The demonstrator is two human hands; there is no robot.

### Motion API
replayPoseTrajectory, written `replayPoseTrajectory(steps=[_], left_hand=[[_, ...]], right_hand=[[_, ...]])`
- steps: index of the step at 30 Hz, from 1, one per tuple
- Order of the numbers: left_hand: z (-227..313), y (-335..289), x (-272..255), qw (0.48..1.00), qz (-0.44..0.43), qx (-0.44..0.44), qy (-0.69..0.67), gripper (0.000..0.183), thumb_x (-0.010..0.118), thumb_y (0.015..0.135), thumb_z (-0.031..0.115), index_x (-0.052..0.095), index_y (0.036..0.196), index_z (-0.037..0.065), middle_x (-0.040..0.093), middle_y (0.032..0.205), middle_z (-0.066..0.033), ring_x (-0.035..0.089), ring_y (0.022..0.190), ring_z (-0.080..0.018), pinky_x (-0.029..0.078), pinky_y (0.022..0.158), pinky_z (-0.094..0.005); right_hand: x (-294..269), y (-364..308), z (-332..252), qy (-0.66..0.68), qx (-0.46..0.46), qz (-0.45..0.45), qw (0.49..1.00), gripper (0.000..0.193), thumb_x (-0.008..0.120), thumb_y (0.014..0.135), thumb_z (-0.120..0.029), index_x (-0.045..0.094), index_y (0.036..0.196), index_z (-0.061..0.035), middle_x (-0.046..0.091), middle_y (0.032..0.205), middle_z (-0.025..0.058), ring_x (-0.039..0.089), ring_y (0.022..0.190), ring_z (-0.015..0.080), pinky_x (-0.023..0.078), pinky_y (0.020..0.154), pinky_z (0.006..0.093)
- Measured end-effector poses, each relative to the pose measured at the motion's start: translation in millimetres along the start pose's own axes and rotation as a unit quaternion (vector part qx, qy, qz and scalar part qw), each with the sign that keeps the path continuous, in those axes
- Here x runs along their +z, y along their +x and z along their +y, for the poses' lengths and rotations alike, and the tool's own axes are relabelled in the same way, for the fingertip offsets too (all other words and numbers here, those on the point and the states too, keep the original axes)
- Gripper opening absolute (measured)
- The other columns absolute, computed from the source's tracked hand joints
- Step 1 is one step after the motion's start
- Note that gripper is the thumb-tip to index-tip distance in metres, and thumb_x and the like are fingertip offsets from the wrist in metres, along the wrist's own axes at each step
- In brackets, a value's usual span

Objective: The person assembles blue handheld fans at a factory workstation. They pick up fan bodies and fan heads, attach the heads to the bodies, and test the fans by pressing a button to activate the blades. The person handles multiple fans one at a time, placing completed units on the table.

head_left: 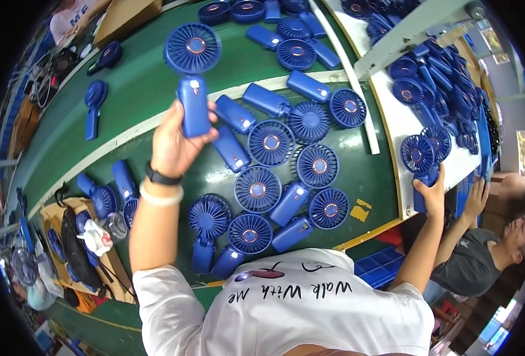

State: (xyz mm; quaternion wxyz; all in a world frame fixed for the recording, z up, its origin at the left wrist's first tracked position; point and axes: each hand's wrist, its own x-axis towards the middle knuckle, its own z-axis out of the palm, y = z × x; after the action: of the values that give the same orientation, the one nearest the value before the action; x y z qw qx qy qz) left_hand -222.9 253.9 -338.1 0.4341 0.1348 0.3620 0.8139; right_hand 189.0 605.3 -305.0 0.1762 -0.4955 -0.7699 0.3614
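Fan handle (194, 107) inside left-hand fingers (210, 117), head above.

Bare green belt (138, 89) lies open left of the raised left hand (173, 145). To its right, blue handheld fans (274, 178) crowd together, leaving hardly a gap. The white side table (401, 127) looks packed too, though its far end blurs.

The left hand (173, 145) covers the lower handle of the blue fan (193, 71) it grips. Right of that fan, the right hand (433, 193) hides another fan's handle (419, 202). Fans on the white shelf (401, 127) blur into one heap at the rim.
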Motion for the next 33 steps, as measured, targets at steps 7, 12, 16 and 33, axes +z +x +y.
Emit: replayPoseTrajectory(steps=[7,12,16,33], left_hand=[[-36.6,-82.8,17.7,0.979,-0.078,-0.005,-0.186,0.049,0.044,0.094,0.028,0.035,0.13,-0.004,0.045,0.125,-0.0265,0.055,0.105,-0.0367,0.049,0.086,-0.0488],[-35.0,-100.3,18.6,0.981,-0.071,0.002,-0.18,0.054,0.051,0.091,0.026,0.031,0.133,-0.002,0.046,0.124,-0.0236,0.053,0.107,-0.0356,0.046,0.089,-0.0487],[-33.1,-112.0,20.9,0.994,-0.014,0.059,-0.093,0.055,0.059,0.085,0.024,0.038,0.129,-0.002,0.048,0.121,-0.022,0.054,0.105,-0.0333,0.047,0.089,-0.047],[-7.4,-104.7,4.6,0.99,-0.016,0.125,-0.061,0.073,0.062,0.084,0.011,0.016,0.142,0.012,0.043,0.127,-0.0195,0.05,0.114,-0.0338,0.041,0.096,-0.0498]], right_hand=[[5.6,53.6,28.5,-0.45,-0.181,0.262,0.834,0.065,0.074,0.071,-0.021,0.046,0.125,0.0005,0.05,0.122,0.0235,0.047,0.113,0.0353,0.038,0.096,0.0408],[97.2,19.7,-63.5,-0.24,-0.369,0.209,0.873,0.038,0.067,0.076,-0.01,0.057,0.112,-0.0061,0.053,0.117,0.0168,0.049,0.11,0.0334,0.038,0.094,0.0419],[176.1,-26.7,-136.4,-0.071,-0.442,-0.094,0.889,0.029,0.064,0.074,-0.004,0.06,0.103,-0.0053,0.059,0.107,0.0133,0.054,0.103,0.03,0.041,0.091,0.0396],[323.8,-22.0,-263.4,-0.294,-0.667,-0.399,0.557,0.029,0.058,0.072,-0.009,0.065,0.099,-0.0113,0.052,0.123,0.0081,0.042,0.122,0.0277,0.039,0.094,0.0402]])
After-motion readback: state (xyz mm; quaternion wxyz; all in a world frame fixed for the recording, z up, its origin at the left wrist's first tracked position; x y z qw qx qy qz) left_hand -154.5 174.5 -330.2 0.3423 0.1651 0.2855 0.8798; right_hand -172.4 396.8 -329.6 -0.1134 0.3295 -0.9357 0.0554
